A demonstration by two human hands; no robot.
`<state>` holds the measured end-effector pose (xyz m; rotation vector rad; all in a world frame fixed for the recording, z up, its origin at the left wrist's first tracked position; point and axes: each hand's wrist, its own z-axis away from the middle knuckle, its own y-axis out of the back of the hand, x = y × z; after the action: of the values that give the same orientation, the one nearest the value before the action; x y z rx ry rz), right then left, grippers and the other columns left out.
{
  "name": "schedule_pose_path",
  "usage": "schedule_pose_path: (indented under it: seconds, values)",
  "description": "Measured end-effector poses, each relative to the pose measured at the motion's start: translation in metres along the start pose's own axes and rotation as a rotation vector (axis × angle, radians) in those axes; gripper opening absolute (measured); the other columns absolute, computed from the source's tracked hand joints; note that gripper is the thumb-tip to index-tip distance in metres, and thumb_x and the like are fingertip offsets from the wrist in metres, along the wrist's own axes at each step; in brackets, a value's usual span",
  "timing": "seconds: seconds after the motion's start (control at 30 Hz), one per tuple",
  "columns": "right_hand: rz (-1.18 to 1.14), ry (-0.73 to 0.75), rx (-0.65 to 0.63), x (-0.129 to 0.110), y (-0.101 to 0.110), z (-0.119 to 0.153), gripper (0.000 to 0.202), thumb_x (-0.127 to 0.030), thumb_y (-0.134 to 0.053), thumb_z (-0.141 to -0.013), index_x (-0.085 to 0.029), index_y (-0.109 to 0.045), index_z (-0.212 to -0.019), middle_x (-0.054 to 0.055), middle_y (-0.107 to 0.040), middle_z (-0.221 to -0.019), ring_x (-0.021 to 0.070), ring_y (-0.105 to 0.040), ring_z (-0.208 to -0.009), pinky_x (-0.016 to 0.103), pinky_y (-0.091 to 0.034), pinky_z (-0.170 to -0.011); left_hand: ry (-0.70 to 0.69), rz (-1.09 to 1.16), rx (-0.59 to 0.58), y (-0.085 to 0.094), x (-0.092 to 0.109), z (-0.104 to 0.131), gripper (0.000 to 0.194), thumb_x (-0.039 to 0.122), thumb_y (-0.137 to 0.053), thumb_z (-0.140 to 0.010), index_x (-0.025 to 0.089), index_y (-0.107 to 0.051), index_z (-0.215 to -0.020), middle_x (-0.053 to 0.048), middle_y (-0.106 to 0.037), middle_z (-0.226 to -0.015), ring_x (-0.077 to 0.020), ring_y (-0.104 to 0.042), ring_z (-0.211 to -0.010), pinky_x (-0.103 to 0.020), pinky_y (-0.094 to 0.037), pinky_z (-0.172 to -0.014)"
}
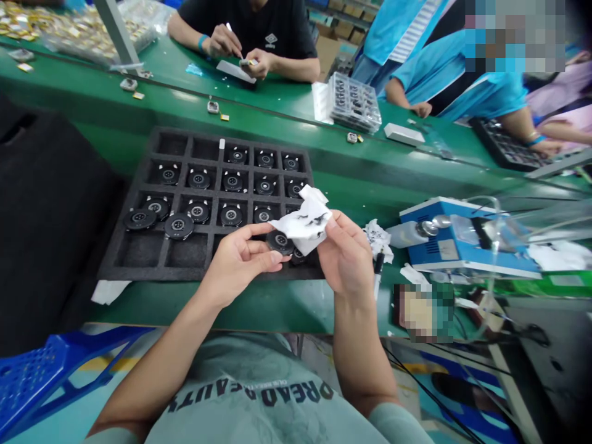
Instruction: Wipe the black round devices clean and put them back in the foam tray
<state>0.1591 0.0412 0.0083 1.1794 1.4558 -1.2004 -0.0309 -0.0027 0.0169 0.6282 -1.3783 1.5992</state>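
Observation:
My left hand (245,259) pinches a round black watch case (280,242) by its edge, over the front of a black foam tray (185,275). In my right hand (346,246) is a white wiping cloth (305,225) with black smudges, bunched between thumb and fingers. The cloth overlaps the top of the held watch case. Several similar round watch cases, such as one watch case (231,214), sit in the tray's compartments. A loose watch case (178,226) and another watch case (140,219) rest on the dividers at the left.
To the right stand a blue machine (462,240), a white bottle (409,234), a crumpled stained cloth (378,237) and a black marker (378,271). Behind runs a green conveyor (277,114) carrying small parts. A co-worker's hands (240,55) work across it. A blue chair (50,376) is at lower left.

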Motion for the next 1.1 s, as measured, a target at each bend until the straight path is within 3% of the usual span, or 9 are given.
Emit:
schedule_pose_path:
  seconds: [0.2,0.33,0.47,0.57,0.77,0.93,1.1]
  values:
    - [0.072,0.061,0.092,-0.01,0.014,-0.011,0.023,-0.047,-0.056,-0.096,-0.025,-0.05,-0.089,0.0,-0.06,-0.076,0.0169,-0.061,-0.071,0.03,-0.053,-0.068,-0.037,0.002,-0.005,0.002,0.002,0.0,0.06,0.019,-0.096,-0.069,0.016,-0.064,-0.119,-0.007,-0.084,-0.091,-0.0241,-0.083,-0.086,-0.029,-0.067,-0.075]
    - [0.022,0.089,0.187,-0.007,0.001,-0.003,0.024,-0.045,-0.06,-0.097,-0.025,-0.05,-0.088,-0.002,-0.056,-0.076,0.0146,-0.055,-0.066,0.028,-0.049,-0.063,-0.081,-0.003,-0.07,0.004,0.0,0.003,0.057,0.019,-0.095,-0.071,0.019,-0.066,-0.12,-0.007,-0.084,-0.095,-0.0233,-0.082,-0.087,-0.029,-0.067,-0.076]
    - [0.102,0.207,0.245,-0.006,-0.013,0.007,0.023,-0.047,-0.061,-0.098,-0.024,-0.055,-0.095,-0.001,-0.056,-0.079,0.0139,-0.054,-0.067,0.026,-0.046,-0.059,-0.103,-0.044,-0.1,0.006,-0.002,0.005,0.057,0.022,-0.094,-0.073,0.02,-0.066,-0.123,-0.007,-0.084,-0.098,-0.0244,-0.082,-0.09,-0.031,-0.067,-0.078]
    - [0.233,0.324,0.216,-0.008,-0.019,0.013,0.024,-0.047,-0.061,-0.1,-0.023,-0.06,-0.097,-0.002,-0.059,-0.076,0.0129,-0.053,-0.063,0.027,-0.045,-0.057,-0.101,-0.039,-0.119,0.007,-0.002,0.006,0.057,0.023,-0.094,-0.074,0.02,-0.066,-0.123,-0.007,-0.083,-0.097,-0.0237,-0.082,-0.088,-0.031,-0.067,-0.078]
    - [0.498,0.508,0.012,-0.01,-0.016,0.02,0.014,-0.033,-0.057,-0.104,-0.023,-0.062,-0.096,-0.007,-0.055,-0.062,0.0085,-0.043,-0.047,0.024,-0.035,-0.048,-0.093,-0.011,-0.093,0.007,-0.004,0.006,0.056,0.021,-0.095,-0.071,0.017,-0.066,-0.119,-0.008,-0.083,-0.094,-0.0223,-0.082,-0.083,-0.031,-0.067,-0.077]
    - [0.702,0.631,0.062,-0.012,-0.011,0.025,0.015,-0.03,-0.055,-0.103,-0.022,-0.062,-0.092,-0.008,-0.054,-0.058,0.009,-0.043,-0.044,0.025,-0.036,-0.046,-0.131,0.008,-0.026,0.006,-0.008,0.005,0.062,0.019,-0.095,-0.069,0.018,-0.065,-0.123,-0.007,-0.083,-0.094,-0.022,-0.082,-0.085,-0.03,-0.067,-0.079]
    - [0.684,0.586,0.097,-0.009,-0.011,0.029,0.021,-0.036,-0.054,-0.104,-0.023,-0.063,-0.09,-0.007,-0.051,-0.056,0.0097,-0.043,-0.045,0.025,-0.035,-0.046,-0.145,0.0,0.057,0.005,-0.013,0.005,0.064,0.018,-0.096,-0.066,0.017,-0.066,-0.123,-0.007,-0.083,-0.095,-0.0205,-0.081,-0.08,-0.03,-0.067,-0.077]
